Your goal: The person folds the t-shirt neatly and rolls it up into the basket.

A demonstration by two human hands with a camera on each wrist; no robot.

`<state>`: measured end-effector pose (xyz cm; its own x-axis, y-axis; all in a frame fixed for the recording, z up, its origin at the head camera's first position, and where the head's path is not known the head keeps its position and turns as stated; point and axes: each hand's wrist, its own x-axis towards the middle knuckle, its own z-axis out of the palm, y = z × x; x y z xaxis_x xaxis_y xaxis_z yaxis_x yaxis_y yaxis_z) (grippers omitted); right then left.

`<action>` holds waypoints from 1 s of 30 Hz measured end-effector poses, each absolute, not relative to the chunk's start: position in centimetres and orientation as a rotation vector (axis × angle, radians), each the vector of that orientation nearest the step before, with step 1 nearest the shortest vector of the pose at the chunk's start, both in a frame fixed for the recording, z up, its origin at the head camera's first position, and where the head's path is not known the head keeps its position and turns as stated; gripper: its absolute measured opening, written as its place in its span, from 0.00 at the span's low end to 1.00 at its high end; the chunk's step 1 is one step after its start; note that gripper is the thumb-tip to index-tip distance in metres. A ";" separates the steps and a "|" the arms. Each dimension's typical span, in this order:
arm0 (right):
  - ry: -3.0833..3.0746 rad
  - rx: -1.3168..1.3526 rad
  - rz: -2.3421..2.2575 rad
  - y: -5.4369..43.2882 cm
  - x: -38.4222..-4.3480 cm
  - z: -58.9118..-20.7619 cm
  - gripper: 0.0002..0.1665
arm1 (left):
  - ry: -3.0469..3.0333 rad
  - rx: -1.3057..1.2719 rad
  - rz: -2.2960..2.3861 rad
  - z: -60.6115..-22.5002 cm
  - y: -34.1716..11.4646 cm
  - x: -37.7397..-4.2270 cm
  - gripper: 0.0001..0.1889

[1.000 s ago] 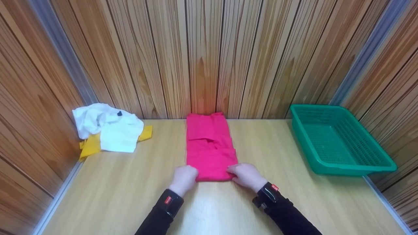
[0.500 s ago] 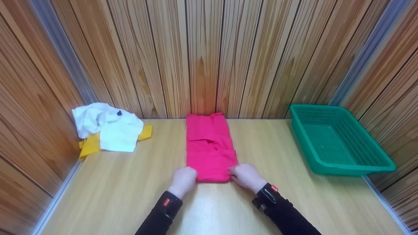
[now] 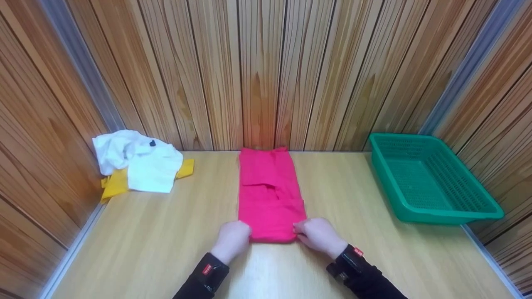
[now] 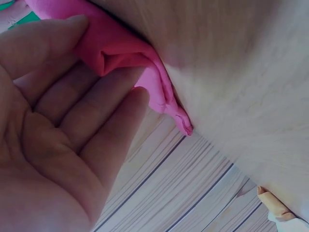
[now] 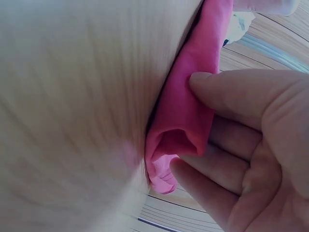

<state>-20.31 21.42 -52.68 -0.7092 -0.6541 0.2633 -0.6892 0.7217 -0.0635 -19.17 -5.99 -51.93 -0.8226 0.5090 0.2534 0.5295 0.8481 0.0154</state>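
Observation:
A bright pink cloth garment (image 3: 268,211), folded into a long narrow strip, lies on the table with its far end close to the back wall. At its near left corner my left hand (image 3: 233,238) pinches the folded edge, thumb on top and fingers beneath. My right hand (image 3: 320,234) grips the near right corner in the same way. In the left wrist view the fold of the pink garment (image 4: 125,53) sits between thumb and fingers. The right wrist view shows the rolled end of the pink garment (image 5: 186,106) under my thumb.
A white cloth (image 3: 151,170) with a small dark mark lies heaped over a yellow cloth (image 3: 114,187) at the back left. The green plastic basket (image 3: 453,218) stands at the right. Wood-panelled walls (image 3: 262,74) enclose the table (image 3: 166,224) at the back and sides.
Both hands have come slightly nearer, drawing the pink garment toward the near edge of the table; its far end now lies a little farther from the back wall.

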 end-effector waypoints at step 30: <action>-2.779 1.101 0.473 22.6 -19.0 -51.7 0.02 | -2.811 -0.900 -0.423 -51.0 -7.1 -17.9 0.11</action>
